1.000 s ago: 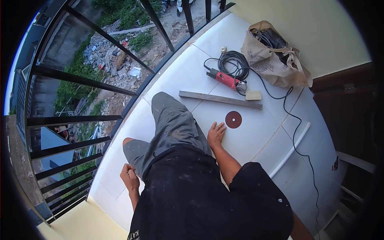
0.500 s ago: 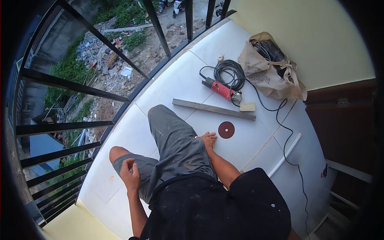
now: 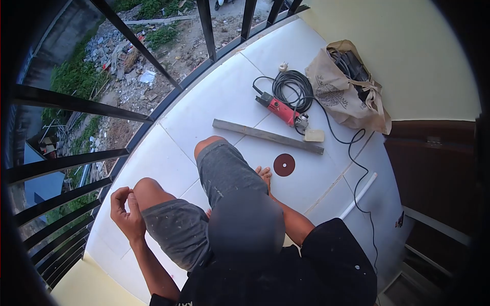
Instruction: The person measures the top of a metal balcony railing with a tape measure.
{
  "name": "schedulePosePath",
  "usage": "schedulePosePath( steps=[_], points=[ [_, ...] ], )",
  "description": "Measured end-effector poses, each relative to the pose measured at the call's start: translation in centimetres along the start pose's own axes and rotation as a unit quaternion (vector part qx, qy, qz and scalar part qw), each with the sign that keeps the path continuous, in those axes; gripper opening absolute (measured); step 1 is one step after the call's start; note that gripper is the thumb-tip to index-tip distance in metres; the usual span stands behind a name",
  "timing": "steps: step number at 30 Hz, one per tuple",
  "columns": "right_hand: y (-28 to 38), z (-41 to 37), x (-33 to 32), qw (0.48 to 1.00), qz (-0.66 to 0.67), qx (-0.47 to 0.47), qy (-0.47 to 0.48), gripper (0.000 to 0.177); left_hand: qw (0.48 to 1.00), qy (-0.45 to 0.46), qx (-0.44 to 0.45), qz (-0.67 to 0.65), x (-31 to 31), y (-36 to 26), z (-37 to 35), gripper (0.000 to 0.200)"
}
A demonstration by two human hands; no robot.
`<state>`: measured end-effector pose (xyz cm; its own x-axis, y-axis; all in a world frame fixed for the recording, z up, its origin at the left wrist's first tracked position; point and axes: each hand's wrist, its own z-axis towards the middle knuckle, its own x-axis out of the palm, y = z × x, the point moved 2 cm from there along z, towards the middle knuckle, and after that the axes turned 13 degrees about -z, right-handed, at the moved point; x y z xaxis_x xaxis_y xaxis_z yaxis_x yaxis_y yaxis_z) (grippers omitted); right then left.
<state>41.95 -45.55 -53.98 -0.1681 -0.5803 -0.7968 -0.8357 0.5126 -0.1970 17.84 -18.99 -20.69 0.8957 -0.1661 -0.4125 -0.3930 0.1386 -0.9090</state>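
Note:
My left hand is raised beside my left knee, its fingers loosely curled with a gap to the thumb and nothing visible in it. Beside my right thigh, my right hand rests on the white tiled floor, fingers spread and partly hidden by my leg. Just to its right lies a flat reddish-brown disc with a small centre hole. Beyond it is a grey metal bar. A red angle grinder lies behind the bar, near a small beige block.
A coiled black cable lies by the grinder, and its cord runs down the right side. A beige cloth bag holds dark items against the wall. A white tube lies at the right. Black railing borders the left.
My left hand has moved left and outward, off my lap to beside the knee. My knees are raised higher, and a dark rounded blurred shape now covers my lap. The view has shifted slightly.

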Motion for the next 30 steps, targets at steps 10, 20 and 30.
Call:
schedulePosePath(
  steps=[10,20,30],
  points=[
    [-0.1,-0.4,-4.9,0.997,-0.025,-0.007,0.067,0.089,0.862,0.418,0.224,0.176,5.4,-12.5,2.5,0.035],
    [0.6,-1.2,4.1,0.869,-0.426,0.088,-0.236,0.069,0.793,0.527,0.271,0.145,11.7,-8.8,1.3,0.031],
    [-4.9,-2.1,-6.8,0.984,0.165,-0.063,-0.008,0.064,0.611,0.729,0.297,0.086,14.1,-9.6,1.6,0.032]
  ],
)
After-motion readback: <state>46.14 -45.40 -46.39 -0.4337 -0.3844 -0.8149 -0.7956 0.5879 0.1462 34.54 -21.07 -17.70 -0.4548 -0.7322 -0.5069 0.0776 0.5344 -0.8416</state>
